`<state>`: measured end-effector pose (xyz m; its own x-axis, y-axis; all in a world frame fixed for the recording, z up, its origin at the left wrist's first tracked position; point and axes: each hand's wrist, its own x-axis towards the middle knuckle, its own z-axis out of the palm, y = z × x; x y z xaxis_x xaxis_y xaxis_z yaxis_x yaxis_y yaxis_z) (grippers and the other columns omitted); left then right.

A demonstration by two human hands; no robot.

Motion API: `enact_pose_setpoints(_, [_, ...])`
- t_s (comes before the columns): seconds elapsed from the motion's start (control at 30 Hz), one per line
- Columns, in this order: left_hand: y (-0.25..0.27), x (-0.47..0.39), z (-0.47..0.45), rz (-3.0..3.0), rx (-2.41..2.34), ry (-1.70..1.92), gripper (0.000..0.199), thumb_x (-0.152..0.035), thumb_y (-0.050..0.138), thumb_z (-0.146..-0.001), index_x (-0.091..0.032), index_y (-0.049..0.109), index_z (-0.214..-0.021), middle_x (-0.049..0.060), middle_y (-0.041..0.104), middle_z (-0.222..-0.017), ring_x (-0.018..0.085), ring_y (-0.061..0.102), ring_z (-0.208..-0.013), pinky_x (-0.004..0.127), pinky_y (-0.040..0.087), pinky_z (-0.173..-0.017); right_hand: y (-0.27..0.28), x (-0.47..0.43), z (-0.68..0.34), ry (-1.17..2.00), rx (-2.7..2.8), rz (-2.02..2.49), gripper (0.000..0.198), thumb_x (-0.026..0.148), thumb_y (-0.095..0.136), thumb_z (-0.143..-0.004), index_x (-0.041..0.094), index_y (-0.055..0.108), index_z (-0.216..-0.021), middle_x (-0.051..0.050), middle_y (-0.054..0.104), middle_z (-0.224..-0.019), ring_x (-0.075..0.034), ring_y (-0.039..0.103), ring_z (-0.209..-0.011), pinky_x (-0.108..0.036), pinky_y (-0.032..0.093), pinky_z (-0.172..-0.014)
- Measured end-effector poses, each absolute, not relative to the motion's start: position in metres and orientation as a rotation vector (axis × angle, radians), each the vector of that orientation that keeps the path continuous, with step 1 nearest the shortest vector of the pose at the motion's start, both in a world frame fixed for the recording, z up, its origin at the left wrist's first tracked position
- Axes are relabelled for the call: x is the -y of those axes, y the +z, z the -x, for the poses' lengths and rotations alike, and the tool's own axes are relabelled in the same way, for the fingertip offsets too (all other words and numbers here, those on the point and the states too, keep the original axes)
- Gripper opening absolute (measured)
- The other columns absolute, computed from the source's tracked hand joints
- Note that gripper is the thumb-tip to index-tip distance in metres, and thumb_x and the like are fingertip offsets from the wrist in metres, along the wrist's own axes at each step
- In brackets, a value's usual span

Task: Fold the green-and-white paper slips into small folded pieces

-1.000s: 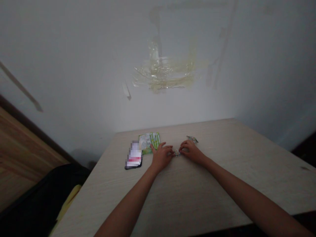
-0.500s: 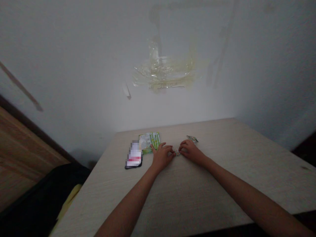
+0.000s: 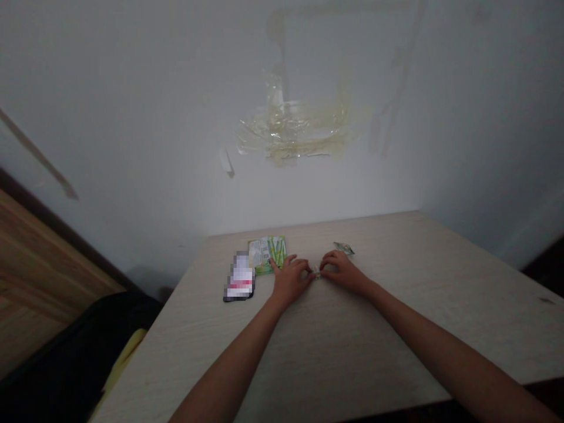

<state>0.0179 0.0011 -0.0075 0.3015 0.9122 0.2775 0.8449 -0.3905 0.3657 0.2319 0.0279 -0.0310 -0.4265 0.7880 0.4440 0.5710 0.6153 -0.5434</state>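
Observation:
Between my two hands, low over the table, is a small light-coloured piece with reddish and greenish marks (image 3: 316, 271); it is too small to name. My left hand (image 3: 291, 278) pinches its left side with thumb and finger, the other fingers partly spread. From the other side my right hand (image 3: 341, 269) closes its fingertips on the right end. A green and white printed packet (image 3: 267, 254) lies just beyond my left hand. Behind my right hand rests a small shiny printed packet (image 3: 344, 247).
A phone-like dark-edged object with a blurred-out face (image 3: 239, 282) lies left of the green packet. The pale wooden table (image 3: 352, 358) meets a wall with peeling clear tape (image 3: 299, 129). Dark and yellow cloth (image 3: 126, 352) is beside the table's left edge.
Both hands stay in nearly the same place around the small piece. It has shifted very slightly between the fingertips.

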Motion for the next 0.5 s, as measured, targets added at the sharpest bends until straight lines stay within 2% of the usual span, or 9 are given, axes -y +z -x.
enact_pose_setpoints(0.17, [-0.0058,0.0016,-0.0182,-2.399,-1.632,0.679,0.020,-0.045,0.062,-0.084,-0.032,0.065,-0.099,-0.001,0.065,-0.123,0.028,0.038,-0.133,0.076,-0.010,-0.103,-0.0306,-0.0263,-0.2312,0.397,2.124,1.052,0.018,0.032,0.069,-0.081,0.025,0.072,-0.096,-0.006,0.060,-0.102,-0.021,0.055,-0.101,-0.042,0.042,-0.096])
enact_pose_setpoints(0.5, [-0.0111,0.0011,-0.0195,-2.447,-1.644,0.659,0.016,-0.041,0.062,-0.085,-0.032,0.067,-0.097,-0.001,0.064,-0.124,0.027,0.040,-0.131,0.076,-0.009,-0.103,-0.0347,-0.0290,-0.2315,0.325,2.145,1.009,0.014,0.033,0.070,-0.079,0.024,0.074,-0.090,-0.006,0.062,-0.098,-0.021,0.056,-0.097,-0.043,0.045,-0.092])
